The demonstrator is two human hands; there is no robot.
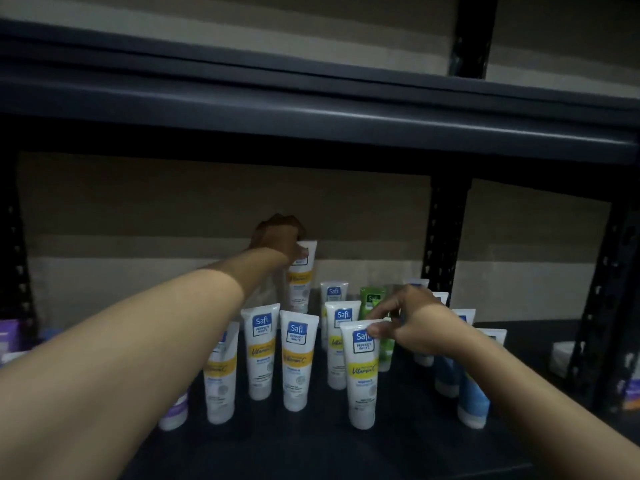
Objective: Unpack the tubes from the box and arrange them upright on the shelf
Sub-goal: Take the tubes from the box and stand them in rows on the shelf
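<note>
Logging entry one, says the checker: left grip (277, 237), contents?

Entry one, answers the stocker: left grip clenched round the crimped top end of a Safi Vitamin C tube (300, 275), white with a yellow band. Location: back of the shelf (311, 448), near the wall, cap downward. Whether the cap touches the shelf I cannot tell, because nearer tubes hide its foot.

Why held by the top?

Judged: the flat crimp is the only end a grip can reach over the rows in front. The cap is the only end broad enough to stand on.

Entry two, right grip (412, 320)?

Thumb and forefinger pinching the top crimp of the front yellow-band tube (362, 375). It stands cap-down on the shelf, foremost of its group, label facing out. Judged: a light pinch to steady or square it, not a carrying hold.

Other stock?

More yellow-band tubes (259, 351) in rows at left and centre. One green tube (372, 299) just behind the right grip. Blue tubes (472, 400) down the right side. A purple tube (175, 410) at far left, partly behind the left forearm. All upright, caps down, grouped by colour so far as shows.

The box?

Not in view.
</note>
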